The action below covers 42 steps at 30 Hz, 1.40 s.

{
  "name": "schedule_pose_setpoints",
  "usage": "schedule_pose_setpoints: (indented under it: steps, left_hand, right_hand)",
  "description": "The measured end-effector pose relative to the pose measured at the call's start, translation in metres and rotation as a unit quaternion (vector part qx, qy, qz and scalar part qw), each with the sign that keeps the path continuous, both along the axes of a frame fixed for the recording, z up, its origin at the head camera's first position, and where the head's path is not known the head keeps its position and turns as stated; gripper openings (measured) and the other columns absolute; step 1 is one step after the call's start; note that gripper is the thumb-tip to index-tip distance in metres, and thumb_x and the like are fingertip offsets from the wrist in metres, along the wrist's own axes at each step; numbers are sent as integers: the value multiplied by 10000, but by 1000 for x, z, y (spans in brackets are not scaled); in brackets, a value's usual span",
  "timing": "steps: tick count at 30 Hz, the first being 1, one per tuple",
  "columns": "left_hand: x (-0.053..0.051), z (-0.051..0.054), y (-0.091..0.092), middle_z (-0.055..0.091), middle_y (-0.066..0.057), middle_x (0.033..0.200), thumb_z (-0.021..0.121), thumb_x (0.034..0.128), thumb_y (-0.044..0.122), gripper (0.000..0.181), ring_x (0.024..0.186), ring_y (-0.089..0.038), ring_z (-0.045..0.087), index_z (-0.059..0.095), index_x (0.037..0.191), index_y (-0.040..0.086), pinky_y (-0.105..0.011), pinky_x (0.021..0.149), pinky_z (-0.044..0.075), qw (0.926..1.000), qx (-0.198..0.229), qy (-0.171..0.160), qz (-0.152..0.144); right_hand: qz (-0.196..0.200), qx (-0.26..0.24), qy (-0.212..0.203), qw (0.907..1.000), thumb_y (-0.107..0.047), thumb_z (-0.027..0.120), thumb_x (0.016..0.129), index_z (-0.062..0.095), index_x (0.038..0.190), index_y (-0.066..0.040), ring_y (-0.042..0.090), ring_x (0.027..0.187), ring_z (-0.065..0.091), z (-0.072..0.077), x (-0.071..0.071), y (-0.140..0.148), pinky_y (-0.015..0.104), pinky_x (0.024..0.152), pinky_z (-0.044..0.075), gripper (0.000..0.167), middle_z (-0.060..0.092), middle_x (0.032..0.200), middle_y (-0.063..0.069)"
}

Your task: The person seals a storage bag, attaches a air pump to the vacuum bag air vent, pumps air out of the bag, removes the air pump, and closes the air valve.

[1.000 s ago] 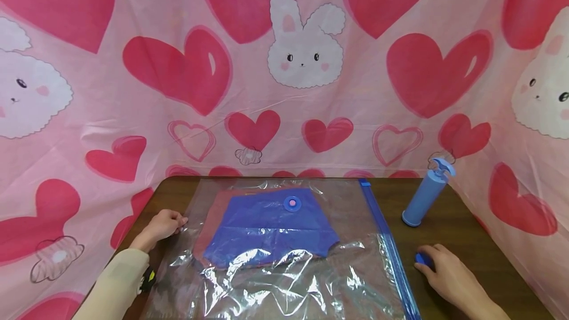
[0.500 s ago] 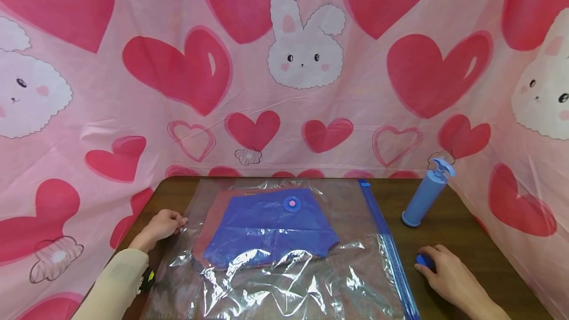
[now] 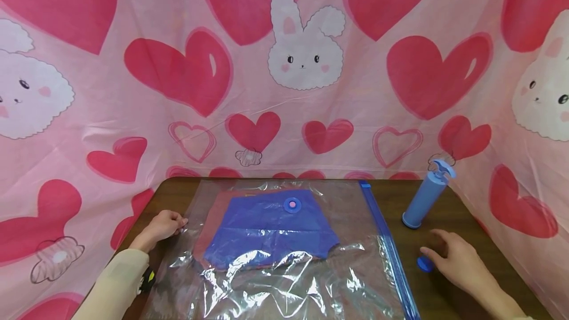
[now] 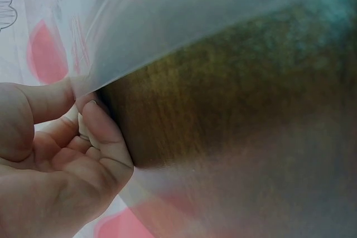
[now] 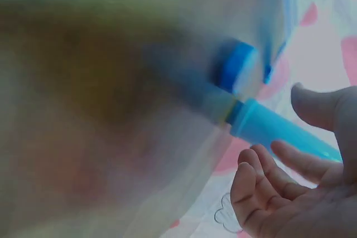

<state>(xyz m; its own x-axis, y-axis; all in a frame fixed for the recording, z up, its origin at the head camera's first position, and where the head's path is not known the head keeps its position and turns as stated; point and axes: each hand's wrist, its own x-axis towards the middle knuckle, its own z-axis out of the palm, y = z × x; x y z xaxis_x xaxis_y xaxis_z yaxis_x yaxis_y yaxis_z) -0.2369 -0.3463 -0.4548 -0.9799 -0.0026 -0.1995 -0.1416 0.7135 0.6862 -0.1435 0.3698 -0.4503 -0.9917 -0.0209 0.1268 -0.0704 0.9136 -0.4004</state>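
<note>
A clear plastic bag [image 3: 355, 280] lies flat on the table, with a folded blue cloth [image 3: 271, 226] and a reddish cloth [image 3: 212, 226] inside. A round valve [image 3: 292, 205] shows above the blue cloth. My left hand [image 3: 162, 225] pinches the bag's left edge between thumb and finger, which the left wrist view shows with the hand [image 4: 67, 149] close up. Beside a blue cap [image 3: 425, 263] on the table, my right hand [image 3: 462, 263] has its thumb and fingers apart, holding nothing. In the right wrist view the cap [image 5: 239, 66] is separate from the hand [image 5: 295, 176].
A blue hand pump [image 3: 424, 201] stands at the back right of the wooden table [image 3: 471, 231]. The bag's blue zip strip [image 3: 387, 241] runs along its right side, with a slider [image 3: 365, 184] at the far end. A heart-patterned cloth [image 3: 306, 107] hangs behind and beside the table.
My right hand has let go of the blue cap and moved slightly right and away from me. The cap now rests on the table. My left hand has stayed at the bag's edge.
</note>
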Motion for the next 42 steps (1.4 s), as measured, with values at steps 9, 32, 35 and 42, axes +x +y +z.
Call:
schedule_pose_setpoints:
  steps: [9,32,35,42]
  left_hand:
    - [0,-1,0,553,-48,727,617,1047,128,285,746,-229,527,650,792,6,-360,682,418,10000,-27,21,5]
    - [-1,-4,1,560,-42,722,620,1039,120,280,740,-221,534,651,785,6,-352,677,422,10000,-3,40,38]
    - [-1,-4,1,562,-44,735,619,1037,114,273,748,-224,536,658,793,-2,-353,681,426,10000,4,49,-6]
    - [-1,-3,0,557,-53,738,608,1054,115,278,749,-232,525,665,808,-3,-357,678,424,10000,0,2,5]
  right_hand:
    - [-743,-898,660,9910,-351,749,979,370,1435,181,482,935,630,11,-27,11,414,640,565,796,597,1160,388]
    - [-1043,-1590,538,9803,-431,686,1016,290,1529,134,610,1169,525,12,-61,-5,728,891,486,860,490,1335,417]
    - [-1022,-1528,566,9813,-428,691,1014,329,1493,145,608,1148,537,11,-62,-6,726,894,484,830,509,1312,420]
    - [-921,-1673,576,9799,-408,687,1023,341,1475,157,644,1152,565,11,-64,-10,714,913,490,802,505,1341,442]
